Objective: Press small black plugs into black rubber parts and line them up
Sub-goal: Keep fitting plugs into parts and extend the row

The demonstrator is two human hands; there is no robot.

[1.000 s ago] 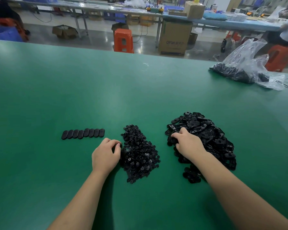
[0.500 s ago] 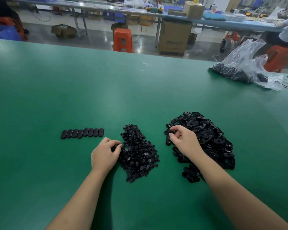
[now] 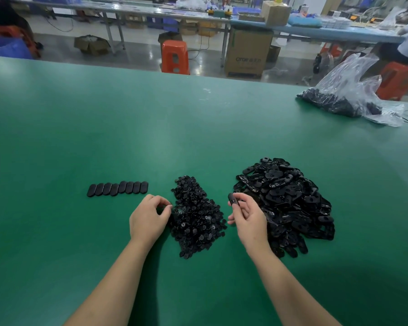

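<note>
Right hand (image 3: 246, 216) is lifted just off the near-left edge of the pile of rubber parts (image 3: 290, 203), with thumb and forefinger pinching one oval rubber part (image 3: 231, 199) by its end while the other fingers hang loosely curled. Left hand (image 3: 149, 218) rests at the left edge of the pile of plugs (image 3: 197, 215), its fingertips drawn together as if pinching a plug, though none can be made out between them, so whether it has one I cannot tell. Both kinds of piece look light, small and soft, likely to flex under a squeeze; the rubber part is best held by its rim so its hole stays free, and the plug by its edge. Eight finished parts lie side by side in a row (image 3: 117, 188) on the green worktop (image 3: 151, 128), just beyond the left hand, with bare space at its right end. A clear plastic bag (image 3: 349, 90) with more black pieces sits far right, well apart. Nothing stands between the hands; loose plugs at the pile's edge could scatter if brushed
</note>
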